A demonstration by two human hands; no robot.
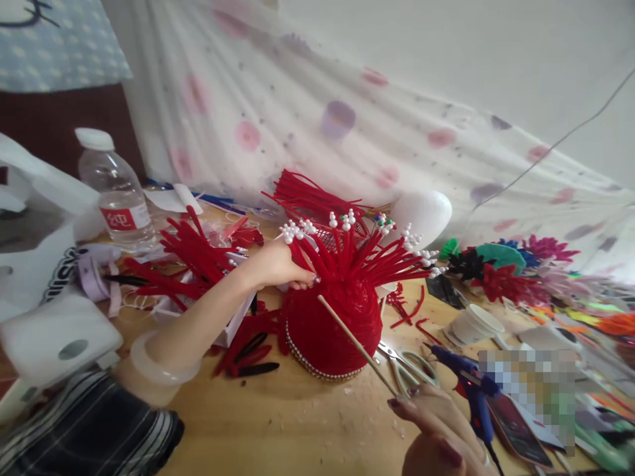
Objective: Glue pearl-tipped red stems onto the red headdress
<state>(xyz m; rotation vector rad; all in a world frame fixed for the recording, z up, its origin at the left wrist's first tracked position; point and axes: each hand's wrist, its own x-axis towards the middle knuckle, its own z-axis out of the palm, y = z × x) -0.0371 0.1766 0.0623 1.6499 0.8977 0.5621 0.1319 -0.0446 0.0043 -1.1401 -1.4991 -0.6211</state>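
Head view: wooden table (258,423) beneath both hands
Red dome: between the hands, just beside the left fingers, red stems (342,264) fanned from its top
Left hand (285,264): fingers bunched narrowly at the stems — whether they grip one, cannot tell
Right hand (436,423): closed on a wooden stick (354,342), far end near the dome
Scissors (407,367): just ahead of the right hand
White beads (297,229): on stem ends beyond the left fingers
Risk: a stick slip could bend the crowded stems — or knock beads loose
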